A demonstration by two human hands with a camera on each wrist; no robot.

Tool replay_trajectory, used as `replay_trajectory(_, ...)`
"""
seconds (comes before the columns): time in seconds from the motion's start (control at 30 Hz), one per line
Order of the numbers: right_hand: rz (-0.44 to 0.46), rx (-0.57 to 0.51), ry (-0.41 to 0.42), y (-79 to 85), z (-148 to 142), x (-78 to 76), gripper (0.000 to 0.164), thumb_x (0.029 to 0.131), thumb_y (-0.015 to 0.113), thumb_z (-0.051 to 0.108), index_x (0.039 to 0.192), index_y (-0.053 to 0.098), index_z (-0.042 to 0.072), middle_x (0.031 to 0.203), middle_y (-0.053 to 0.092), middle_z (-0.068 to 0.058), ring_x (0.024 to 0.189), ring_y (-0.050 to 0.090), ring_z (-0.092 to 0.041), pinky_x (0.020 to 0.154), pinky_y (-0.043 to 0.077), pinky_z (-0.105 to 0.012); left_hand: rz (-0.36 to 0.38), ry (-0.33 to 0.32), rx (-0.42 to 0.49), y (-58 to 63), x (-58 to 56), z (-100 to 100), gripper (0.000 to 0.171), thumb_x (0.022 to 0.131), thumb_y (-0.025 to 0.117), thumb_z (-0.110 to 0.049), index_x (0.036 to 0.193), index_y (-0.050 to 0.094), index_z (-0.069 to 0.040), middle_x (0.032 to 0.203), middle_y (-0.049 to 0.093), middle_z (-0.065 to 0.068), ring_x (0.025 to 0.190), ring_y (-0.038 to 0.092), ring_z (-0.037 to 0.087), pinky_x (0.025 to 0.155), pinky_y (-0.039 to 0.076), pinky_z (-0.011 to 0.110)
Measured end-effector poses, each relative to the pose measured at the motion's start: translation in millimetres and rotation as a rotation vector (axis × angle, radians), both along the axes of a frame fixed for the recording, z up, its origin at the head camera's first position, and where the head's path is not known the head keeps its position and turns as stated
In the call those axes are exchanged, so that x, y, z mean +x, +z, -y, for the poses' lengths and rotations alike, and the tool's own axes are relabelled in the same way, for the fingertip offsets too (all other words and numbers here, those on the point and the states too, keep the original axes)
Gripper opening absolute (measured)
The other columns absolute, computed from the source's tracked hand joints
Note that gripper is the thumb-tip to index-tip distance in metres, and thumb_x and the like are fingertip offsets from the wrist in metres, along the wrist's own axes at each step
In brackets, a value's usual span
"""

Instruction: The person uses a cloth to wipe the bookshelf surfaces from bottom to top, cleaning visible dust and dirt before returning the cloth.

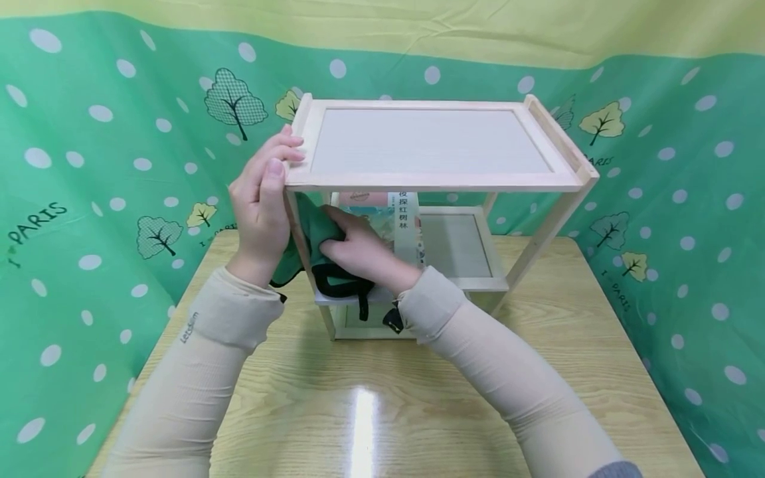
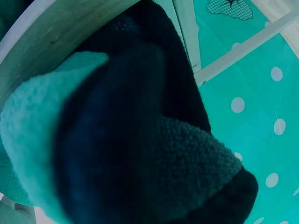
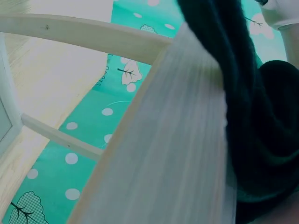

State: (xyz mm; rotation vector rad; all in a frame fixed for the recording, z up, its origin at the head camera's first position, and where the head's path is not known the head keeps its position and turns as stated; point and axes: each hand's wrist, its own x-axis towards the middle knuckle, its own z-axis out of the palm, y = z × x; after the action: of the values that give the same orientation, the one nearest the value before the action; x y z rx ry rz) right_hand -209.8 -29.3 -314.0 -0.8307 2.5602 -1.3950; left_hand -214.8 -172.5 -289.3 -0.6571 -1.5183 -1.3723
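A pale wooden shelf rack (image 1: 430, 180) stands on the table. At its top left corner my left hand (image 1: 259, 199) grips the side, fingertips over the upper edge and thumb at the front. My right hand (image 1: 364, 249) reaches under the top board and grips a bunched green cloth item (image 1: 317, 226) with black trim. Part of that cloth hangs outside the left upright, and a black strap and a black buckle (image 1: 392, 320) dangle at the middle shelf's front. Its fuzzy folds (image 2: 32, 121) fill much of the left wrist view. In the right wrist view, dark cloth (image 3: 243, 116) lies beside a board.
A book (image 1: 408, 229) with Chinese characters on its spine sits on the middle shelf, right of the cloth. The middle shelf's grey panel (image 1: 451, 245) shows beside it. Wood-grain tabletop (image 1: 287, 411) extends in front; a green dotted curtain (image 1: 107, 166) surrounds the table.
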Motion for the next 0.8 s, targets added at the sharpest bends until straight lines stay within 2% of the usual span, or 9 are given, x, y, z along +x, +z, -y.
replay_trajectory(0.2, -0.027, 0.06, 0.017, -4.6, -1.1, 1.0, 0.057, 0.089, 0.052, 0.012, 0.146, 0.045, 0.014, 0.101, 0.06, -0.007, 0.084, 0.053, -0.02, 0.07, 0.044, -0.027, -0.008, -0.006, 0.007, -0.6, -0.8, -0.8, 0.039, 0.089, 0.042, -0.018, 0.089, 0.065, 0.013, 0.107, 0.068, 0.029, 0.125, 0.062, 0.027, 0.116, 0.044, 0.042)
replay_trajectory(0.33, -0.061, 0.081, 0.042, -9.4, -1.8, 1.3, 0.052, 0.09, 0.054, 0.014, 0.141, 0.047, 0.013, 0.097, 0.059, -0.006, 0.081, 0.053, -0.019, 0.067, 0.044, -0.026, -0.02, -0.018, 0.018, -0.9, -1.1, -1.5, 0.037, 0.089, 0.042, -0.017, 0.089, 0.065, 0.013, 0.106, 0.068, 0.029, 0.125, 0.062, 0.028, 0.116, 0.044, 0.043)
replay_trajectory(0.57, -0.108, 0.054, 0.045, -14.2, -2.2, 5.6, 0.044, 0.091, 0.053, 0.014, 0.135, 0.05, 0.011, 0.105, 0.059, -0.004, 0.085, 0.053, -0.018, 0.07, 0.046, -0.026, -0.012, -0.01, 0.014, -1.5, -1.5, -1.1, 0.039, 0.089, 0.042, -0.019, 0.089, 0.065, 0.012, 0.107, 0.069, 0.026, 0.125, 0.061, 0.029, 0.116, 0.043, 0.043)
replay_trajectory(0.67, -0.104, 0.027, 0.034, -15.1, -2.3, 7.7, 0.043, 0.091, 0.053, 0.013, 0.135, 0.05, 0.011, 0.112, 0.06, -0.005, 0.089, 0.054, -0.018, 0.074, 0.048, -0.026, -0.007, -0.012, 0.009, -1.8, -1.5, -0.4, 0.039, 0.089, 0.042, -0.02, 0.089, 0.065, 0.012, 0.108, 0.069, 0.025, 0.126, 0.061, 0.028, 0.116, 0.043, 0.042)
replay_trajectory(0.8, -0.089, -0.026, 0.007, -14.6, -4.1, 10.2, 0.043, 0.091, 0.053, 0.014, 0.134, 0.053, 0.011, 0.114, 0.062, -0.005, 0.088, 0.053, -0.018, 0.072, 0.047, -0.025, -0.008, -0.015, 0.006, -1.5, -1.5, -0.3, 0.039, 0.09, 0.042, -0.019, 0.089, 0.065, 0.012, 0.107, 0.07, 0.024, 0.126, 0.061, 0.027, 0.116, 0.044, 0.043)
